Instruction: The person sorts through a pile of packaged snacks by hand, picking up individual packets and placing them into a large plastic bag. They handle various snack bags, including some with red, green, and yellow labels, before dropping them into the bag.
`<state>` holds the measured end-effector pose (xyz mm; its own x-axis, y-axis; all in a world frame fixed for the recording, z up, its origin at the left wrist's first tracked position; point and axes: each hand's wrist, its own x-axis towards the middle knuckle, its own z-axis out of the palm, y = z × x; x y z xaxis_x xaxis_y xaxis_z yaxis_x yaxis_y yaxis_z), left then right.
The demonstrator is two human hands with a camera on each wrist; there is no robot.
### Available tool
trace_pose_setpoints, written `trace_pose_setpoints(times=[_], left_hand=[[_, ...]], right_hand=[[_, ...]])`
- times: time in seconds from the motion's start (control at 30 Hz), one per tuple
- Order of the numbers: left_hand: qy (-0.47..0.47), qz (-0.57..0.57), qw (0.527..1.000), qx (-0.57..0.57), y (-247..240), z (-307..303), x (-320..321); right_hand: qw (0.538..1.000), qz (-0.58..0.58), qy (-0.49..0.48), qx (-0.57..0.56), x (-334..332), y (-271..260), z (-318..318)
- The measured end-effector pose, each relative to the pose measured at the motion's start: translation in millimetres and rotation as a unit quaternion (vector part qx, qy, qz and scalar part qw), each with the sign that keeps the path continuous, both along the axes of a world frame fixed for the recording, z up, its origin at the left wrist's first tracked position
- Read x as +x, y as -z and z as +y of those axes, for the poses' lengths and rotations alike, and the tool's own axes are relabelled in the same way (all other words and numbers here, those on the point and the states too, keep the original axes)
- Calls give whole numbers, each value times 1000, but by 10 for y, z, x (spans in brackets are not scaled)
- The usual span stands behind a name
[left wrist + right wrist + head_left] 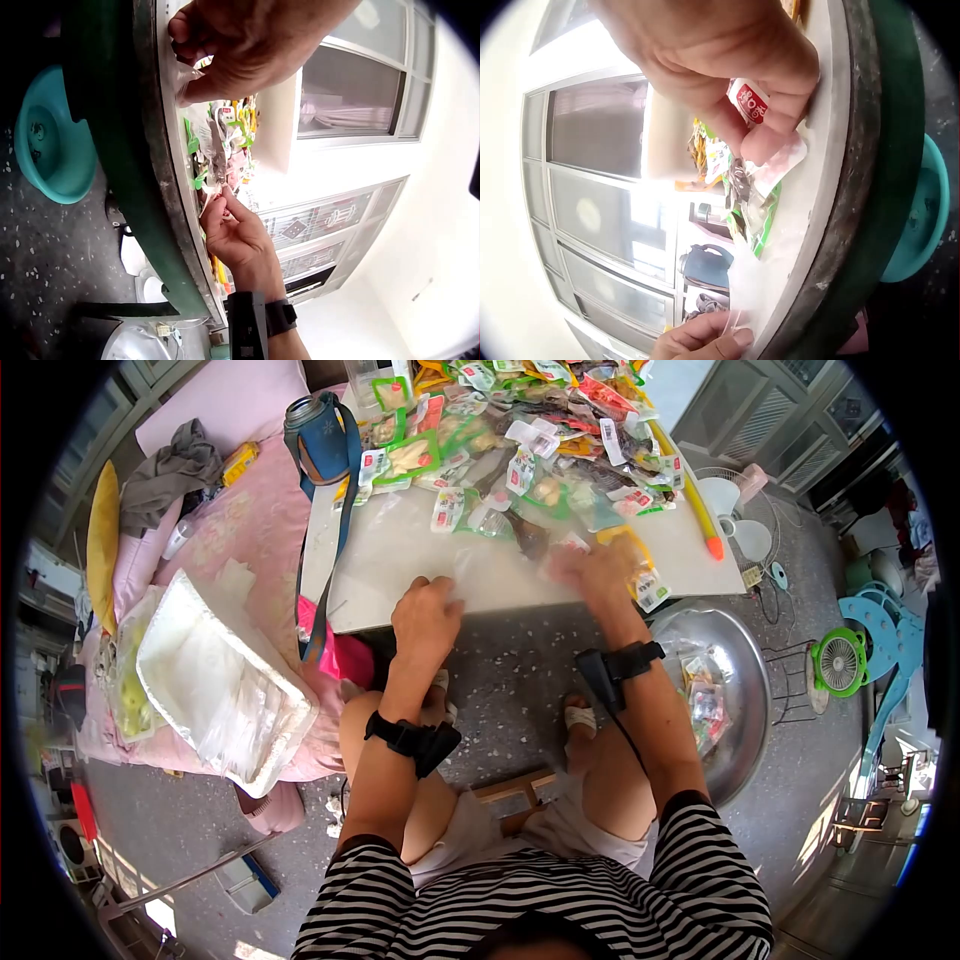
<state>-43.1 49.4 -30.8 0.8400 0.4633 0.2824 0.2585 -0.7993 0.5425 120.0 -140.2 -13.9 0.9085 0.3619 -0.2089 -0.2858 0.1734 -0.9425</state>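
Observation:
My left hand (427,622) is at the front edge of the white table (385,575). In the left wrist view, thumb and fingers of this hand (251,45) pinch a clear plastic bag (184,78). To its right, my right hand (607,572) is over the table near the front edge. The right wrist view shows that hand (720,60) pinching a small pinkish-white packet (780,166), its fingertips partly covering it. A yellow packet (640,565) lies beside the right hand. Behind both hands spreads a heap of sealed food packets (545,490).
A metal basin (745,705) with packets stands on the floor at the right. At the left are a white foam box (290,735) with plastic bags and a blue flask (318,440) with a strap. A yellow stick (693,500) lies along the table's right side.

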Motion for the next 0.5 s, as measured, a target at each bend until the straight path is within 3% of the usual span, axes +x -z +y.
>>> trace_pose_setpoints(times=[0.07,0.17,0.27,0.37,0.47,0.5], left_hand=[[-2,-12,1000,2,-9,-3,-4],[-6,-39,999,1,-25,-15,-5],[-13,-53,998,11,-34,-13,3],[-16,-53,998,23,-3,-18,15],[-13,-54,998,15,-30,-24,24],[-11,-54,998,10,-39,-27,20]], right_hand=[[997,-26,-26,-67,76,136,-9],[982,-167,-57,-74,0,22,-23],[934,-286,-58,-208,-62,-304,-99],[970,-200,-68,-121,-88,-483,-194],[977,-91,-195,-9,52,-415,-381],[974,-71,-214,-20,35,-387,-374]])
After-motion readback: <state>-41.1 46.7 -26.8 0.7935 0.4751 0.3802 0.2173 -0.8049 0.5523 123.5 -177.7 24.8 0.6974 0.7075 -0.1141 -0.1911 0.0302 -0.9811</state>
